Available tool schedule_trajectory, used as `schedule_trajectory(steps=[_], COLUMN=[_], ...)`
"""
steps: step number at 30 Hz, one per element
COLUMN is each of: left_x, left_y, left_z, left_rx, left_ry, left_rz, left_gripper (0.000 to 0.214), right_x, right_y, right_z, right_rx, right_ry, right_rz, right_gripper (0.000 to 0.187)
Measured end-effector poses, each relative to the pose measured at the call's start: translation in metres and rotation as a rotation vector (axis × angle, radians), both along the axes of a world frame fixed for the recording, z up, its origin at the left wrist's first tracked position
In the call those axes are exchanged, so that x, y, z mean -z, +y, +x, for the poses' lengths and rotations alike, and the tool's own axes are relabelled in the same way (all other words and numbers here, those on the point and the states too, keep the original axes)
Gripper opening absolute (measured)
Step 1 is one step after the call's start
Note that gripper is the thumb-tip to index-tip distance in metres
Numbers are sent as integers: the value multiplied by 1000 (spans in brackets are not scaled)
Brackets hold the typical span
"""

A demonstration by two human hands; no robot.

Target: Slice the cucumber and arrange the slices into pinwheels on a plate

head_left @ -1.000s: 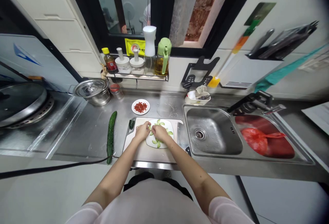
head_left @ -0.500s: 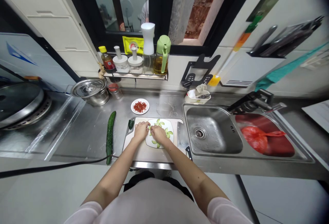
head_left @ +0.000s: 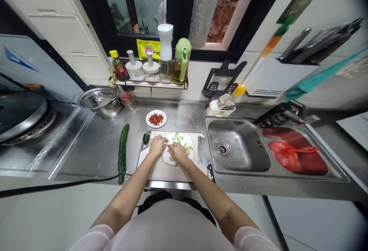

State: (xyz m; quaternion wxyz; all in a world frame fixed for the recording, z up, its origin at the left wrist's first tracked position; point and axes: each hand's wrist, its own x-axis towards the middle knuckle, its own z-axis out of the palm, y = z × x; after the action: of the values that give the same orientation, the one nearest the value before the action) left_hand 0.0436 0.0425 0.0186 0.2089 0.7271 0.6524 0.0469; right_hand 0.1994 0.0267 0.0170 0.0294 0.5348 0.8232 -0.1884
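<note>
- The left hand [head_left: 156, 146] and right hand [head_left: 178, 152] are meeting over the plate [head_left: 191, 152], which is sitting on the cutting board [head_left: 161, 172] on the desk [head_left: 97, 151].
- Both grips are looking narrow, with fingertips bunching at the cucumber slices [head_left: 178, 139]. Whether either is pinching a slice cannot be told.
- Judged step: slices are being arranged on the plate.
- Further placing is calling for light fingertip work that spares the slices already laid.

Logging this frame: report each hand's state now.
Left hand: curled at the plate edge, grip cannot be told.
Right hand: over the cucumber slices, grip cannot be told.
</note>
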Motion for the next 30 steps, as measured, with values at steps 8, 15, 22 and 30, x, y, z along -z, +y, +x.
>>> schedule_trajectory(steps=[8, 15, 22, 30], left_x=[-1, 0, -1, 0], left_y=[1, 1, 0, 0], left_z=[1, 1, 3, 3], left_rx=[-3, -11, -25, -15], left_ry=[5, 3, 5, 18], left_rz=[-17, -19, -33, -11], left_gripper=[25, 25, 27, 26], right_x=[0, -2, -2, -3], right_y=[0, -1, -2, -3], right_z=[-3, -4, -5, -6], right_rx=[-7, 1, 7, 0], right_ry=[-21, -26, -21, -26], right_rz=[8, -6, -1, 1], right_gripper=[31, 30, 30, 31])
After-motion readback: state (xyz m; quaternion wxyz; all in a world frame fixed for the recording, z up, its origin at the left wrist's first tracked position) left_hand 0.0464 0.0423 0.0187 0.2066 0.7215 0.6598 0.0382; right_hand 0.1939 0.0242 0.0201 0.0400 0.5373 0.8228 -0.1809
